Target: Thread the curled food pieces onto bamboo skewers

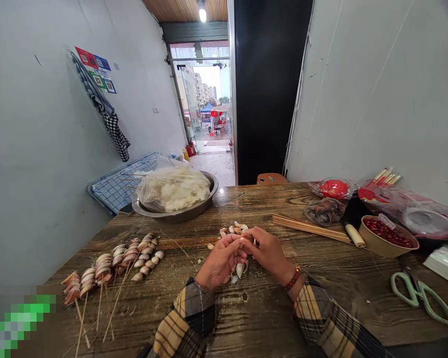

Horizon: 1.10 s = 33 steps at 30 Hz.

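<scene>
We had left hand and right hand pinched together on small pale piece, fingers closed around it. Loose pieces lay just beyond grip. Piece looked light, firm, probably slippery; best pinched at sides.

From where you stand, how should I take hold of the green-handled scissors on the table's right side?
Grip the green-handled scissors by the two handle loops, coming from above with the right hand. They lie flat on the wooden table with the loops spread apart, one toward the near right edge and one further left; the dark blades point toward the wall, so they are best left alone.
</scene>
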Tool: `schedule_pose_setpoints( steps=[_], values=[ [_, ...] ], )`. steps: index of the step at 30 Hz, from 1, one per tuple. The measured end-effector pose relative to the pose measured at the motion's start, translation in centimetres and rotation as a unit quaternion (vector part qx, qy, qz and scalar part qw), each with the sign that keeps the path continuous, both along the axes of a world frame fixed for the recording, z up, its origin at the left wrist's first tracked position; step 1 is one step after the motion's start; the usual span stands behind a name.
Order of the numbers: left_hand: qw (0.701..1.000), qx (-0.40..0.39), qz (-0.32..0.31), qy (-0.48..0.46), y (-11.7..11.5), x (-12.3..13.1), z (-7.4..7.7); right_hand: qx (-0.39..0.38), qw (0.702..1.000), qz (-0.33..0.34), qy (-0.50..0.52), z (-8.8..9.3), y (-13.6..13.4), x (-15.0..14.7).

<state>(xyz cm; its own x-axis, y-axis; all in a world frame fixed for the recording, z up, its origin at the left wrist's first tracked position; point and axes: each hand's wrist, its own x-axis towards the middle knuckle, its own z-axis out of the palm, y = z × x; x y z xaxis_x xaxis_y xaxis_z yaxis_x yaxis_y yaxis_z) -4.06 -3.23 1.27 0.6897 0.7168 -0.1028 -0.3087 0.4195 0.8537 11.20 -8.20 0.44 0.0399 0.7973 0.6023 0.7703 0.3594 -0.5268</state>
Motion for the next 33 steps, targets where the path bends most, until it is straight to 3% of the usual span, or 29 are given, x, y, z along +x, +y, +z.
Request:
schedule_pose_setpoints(
  steps=[7, 14, 19, 33],
  values=[
    [0.999, 0.018, 0.035, -0.003, 0.7, -0.4, 0.2, -0.012, 0.999, -0.033, -0.039, 0.1, 0.1, 0.0],
    [0.997, 0.016, 0.073, 0.015, 1.0, -0.8, 0.7, 0.066, 0.991, -0.113, -0.006, -0.4, 0.6, 1.3],
    [0.995, 0.005, 0.095, 0.013, 1.2, -1.0, 1.0, 0.013, 0.985, -0.164, -0.05, -0.8, 1.2, 2.2],
    [0.988, -0.02, 0.151, -0.037, 2.6, -1.8, 0.3, 0.004, 0.995, -0.074, -0.062, -0.3, 0.0, 1.1]
  ],
)
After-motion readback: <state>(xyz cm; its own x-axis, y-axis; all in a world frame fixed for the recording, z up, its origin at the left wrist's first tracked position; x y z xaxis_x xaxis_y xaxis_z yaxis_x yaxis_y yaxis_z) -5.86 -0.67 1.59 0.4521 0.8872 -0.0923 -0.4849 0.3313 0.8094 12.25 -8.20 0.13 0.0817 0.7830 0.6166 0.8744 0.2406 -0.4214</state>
